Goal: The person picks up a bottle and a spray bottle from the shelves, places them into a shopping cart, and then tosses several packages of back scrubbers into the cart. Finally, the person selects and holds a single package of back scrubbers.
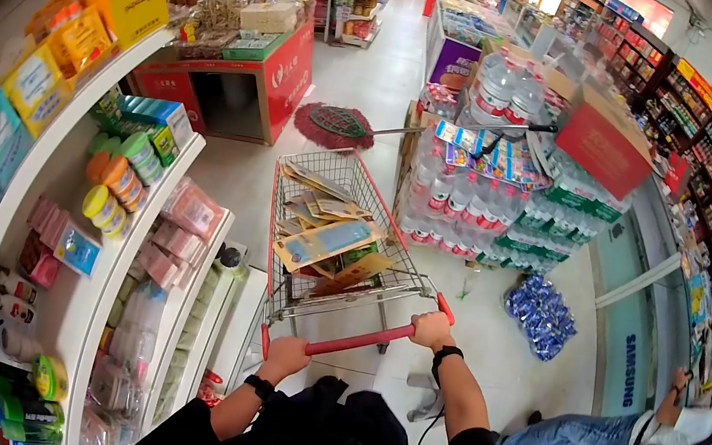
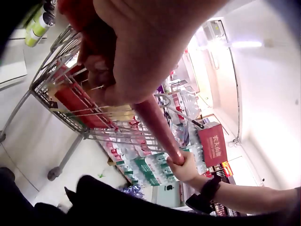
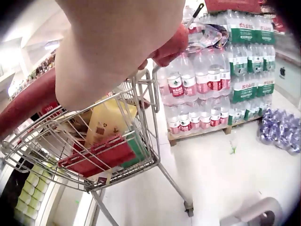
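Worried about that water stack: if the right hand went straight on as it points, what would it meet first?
Likely the cart's wire basket, just beyond the red handle that the right hand grips. The stacked water bottles sit right of that line, though depth is unclear.

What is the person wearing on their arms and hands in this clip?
The left hand and right hand are ungloved. The left wristband and right wristband are black; a thin dark cord hangs from the right one. The sleeves are short and black.
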`<state>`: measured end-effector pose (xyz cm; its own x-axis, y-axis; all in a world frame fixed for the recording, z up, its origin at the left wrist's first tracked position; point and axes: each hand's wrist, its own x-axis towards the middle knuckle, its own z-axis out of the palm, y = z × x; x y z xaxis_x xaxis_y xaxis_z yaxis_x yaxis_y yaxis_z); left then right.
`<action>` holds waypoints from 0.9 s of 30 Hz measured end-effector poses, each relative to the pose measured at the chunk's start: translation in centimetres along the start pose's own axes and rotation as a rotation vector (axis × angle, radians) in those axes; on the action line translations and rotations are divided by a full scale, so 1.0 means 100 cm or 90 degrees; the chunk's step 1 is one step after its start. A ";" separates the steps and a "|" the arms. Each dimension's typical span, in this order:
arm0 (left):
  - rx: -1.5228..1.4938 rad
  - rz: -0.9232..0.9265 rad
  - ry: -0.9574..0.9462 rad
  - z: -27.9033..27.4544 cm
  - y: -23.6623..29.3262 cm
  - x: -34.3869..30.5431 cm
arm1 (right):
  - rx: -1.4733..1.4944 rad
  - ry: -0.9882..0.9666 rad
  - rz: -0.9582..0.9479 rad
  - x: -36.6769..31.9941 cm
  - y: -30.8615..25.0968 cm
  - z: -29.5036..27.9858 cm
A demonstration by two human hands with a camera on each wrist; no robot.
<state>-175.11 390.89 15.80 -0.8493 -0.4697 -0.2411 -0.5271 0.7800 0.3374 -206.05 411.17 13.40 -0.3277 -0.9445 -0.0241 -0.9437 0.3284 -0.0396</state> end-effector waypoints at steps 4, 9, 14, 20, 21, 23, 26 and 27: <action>-0.011 -0.046 0.047 -0.016 0.006 0.062 | 0.011 -0.068 -0.036 0.082 0.048 -0.014; -0.007 -0.139 0.084 -0.043 0.016 0.146 | 0.014 -0.041 -0.133 0.194 0.113 -0.006; -0.047 -0.230 0.087 -0.079 0.018 0.227 | 0.033 -0.015 -0.224 0.315 0.155 -0.017; -0.040 -0.319 0.089 -0.112 0.002 0.317 | 0.030 -0.002 -0.327 0.460 0.188 -0.010; -0.049 -0.331 0.096 -0.117 -0.004 0.330 | 0.024 -0.019 -0.334 0.482 0.189 -0.013; -0.059 -0.357 0.109 -0.127 -0.016 0.360 | 0.011 -0.047 -0.352 0.530 0.189 -0.020; -0.079 -0.393 0.124 -0.137 -0.044 0.402 | 0.015 -0.022 -0.403 0.602 0.188 -0.031; -0.095 -0.406 0.136 -0.141 -0.054 0.417 | 0.025 -0.011 -0.414 0.627 0.187 -0.033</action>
<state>-208.12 361.26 16.74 -0.3511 -0.9009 -0.2550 -0.9111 0.2659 0.3149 -244.36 358.04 14.43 0.3104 -0.9506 0.0004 -0.9470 -0.3092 -0.0875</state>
